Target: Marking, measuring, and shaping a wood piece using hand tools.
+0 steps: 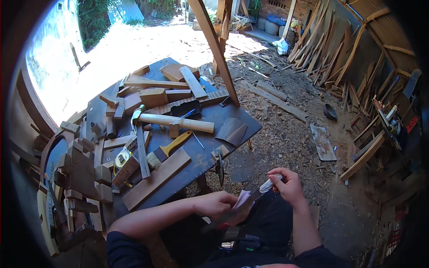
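Observation:
My right hand (288, 187) grips the white-wrapped handle (269, 184) of a long dark blade (237, 210), which slants down to the left over my lap. My left hand (216, 203) is at the blade, holding a pale pinkish sheet (245, 197) of paper or cloth; its fingertips are hidden. The dark-topped worktable (252, 128) stands just beyond my hands. On it are a hammer (176, 121), a yellow-handled brush (176, 143), a tape measure (123, 157), a curved sandpaper-like sheet (230, 133) and a flat board (156, 178).
Several wood blocks (152, 97) pile on the table and along its left side. A wooden post (214, 53) rises at the far corner. Loose planks (277, 100) lie on the shavings-strewn ground. Long boards (319, 49) lean at the right, near a dark bowl (330, 111).

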`<state>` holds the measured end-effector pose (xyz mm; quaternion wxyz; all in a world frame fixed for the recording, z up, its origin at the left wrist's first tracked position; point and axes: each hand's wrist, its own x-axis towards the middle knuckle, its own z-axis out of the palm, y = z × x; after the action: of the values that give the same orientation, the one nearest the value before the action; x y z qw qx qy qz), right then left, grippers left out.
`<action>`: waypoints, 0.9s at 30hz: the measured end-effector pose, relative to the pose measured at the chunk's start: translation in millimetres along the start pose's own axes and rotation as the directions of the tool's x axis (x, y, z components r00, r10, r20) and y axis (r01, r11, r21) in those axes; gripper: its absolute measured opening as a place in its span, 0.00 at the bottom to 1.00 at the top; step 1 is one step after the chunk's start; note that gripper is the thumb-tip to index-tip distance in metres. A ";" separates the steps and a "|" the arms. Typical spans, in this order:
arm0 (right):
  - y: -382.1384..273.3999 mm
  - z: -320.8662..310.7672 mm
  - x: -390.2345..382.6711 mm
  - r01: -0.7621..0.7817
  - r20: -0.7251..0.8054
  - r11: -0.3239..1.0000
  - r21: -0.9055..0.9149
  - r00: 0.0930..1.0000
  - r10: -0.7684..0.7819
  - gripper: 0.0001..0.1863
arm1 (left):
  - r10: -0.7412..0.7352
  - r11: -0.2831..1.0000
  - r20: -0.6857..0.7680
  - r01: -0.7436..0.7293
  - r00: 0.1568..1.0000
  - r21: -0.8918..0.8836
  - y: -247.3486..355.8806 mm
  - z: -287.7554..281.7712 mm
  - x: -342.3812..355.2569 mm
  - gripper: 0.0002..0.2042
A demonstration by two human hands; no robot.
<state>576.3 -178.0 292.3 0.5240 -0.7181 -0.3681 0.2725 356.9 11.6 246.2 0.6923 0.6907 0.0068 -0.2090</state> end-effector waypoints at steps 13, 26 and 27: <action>-10.0 3.8 -5.1 0.086 -0.053 0.949 -0.304 0.993 -0.107 0.09 | 0.114 0.990 -0.146 -0.100 0.983 0.103 11.0 9.2 -6.9 0.15; -31.7 57.4 -25.5 0.339 0.597 0.852 -0.399 0.801 -0.039 0.13 | 0.239 0.770 -0.163 -0.085 0.957 0.632 -0.6 19.2 -5.7 0.15; -29.9 57.9 -25.5 0.341 0.599 0.852 -0.398 0.800 -0.040 0.13 | 0.222 0.750 -0.161 -0.063 0.962 0.659 -3.7 18.7 -4.5 0.15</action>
<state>509.2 -161.4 303.5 0.2169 -0.6690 -0.6365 0.3166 346.4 -4.9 244.9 0.4193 0.9047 -0.0392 -0.0638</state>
